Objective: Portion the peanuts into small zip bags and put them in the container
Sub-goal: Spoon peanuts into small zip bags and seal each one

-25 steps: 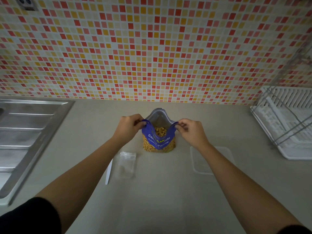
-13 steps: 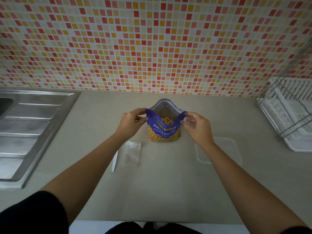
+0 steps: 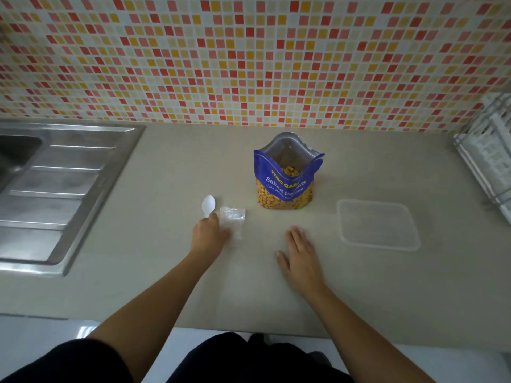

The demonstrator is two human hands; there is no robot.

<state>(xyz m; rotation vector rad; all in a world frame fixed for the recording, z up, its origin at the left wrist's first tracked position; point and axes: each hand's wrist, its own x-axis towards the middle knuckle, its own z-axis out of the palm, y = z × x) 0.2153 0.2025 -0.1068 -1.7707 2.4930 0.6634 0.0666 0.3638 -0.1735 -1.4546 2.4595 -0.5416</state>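
A steel sink [image 3: 69, 189] with a ribbed drainboard is set into the left end of the pale beige surface [image 3: 166, 286], its basin at the far left edge of view. Behind runs a wall [image 3: 249, 64] of small mosaic tiles in red, orange, yellow and white. A white dish rack [image 3: 492, 161] with wire bars stands at the right edge. Glossy white floor [image 3: 41, 335] shows below the surface's near edge.

Peanut bag [image 3: 286, 183]: blue stand-up pouch with a clear lower window, upright at mid-bench, mouth spread wide open, peanuts [image 3: 290, 170] showing inside. Small zip bag [image 3: 233, 219]: clear, flat on the bench, left of and nearer than the pouch, its near left corner under the left hand [image 3: 209, 233]. Container [image 3: 378, 225]: clear, shallow, rectangular, lidless, right of the pouch, well apart.
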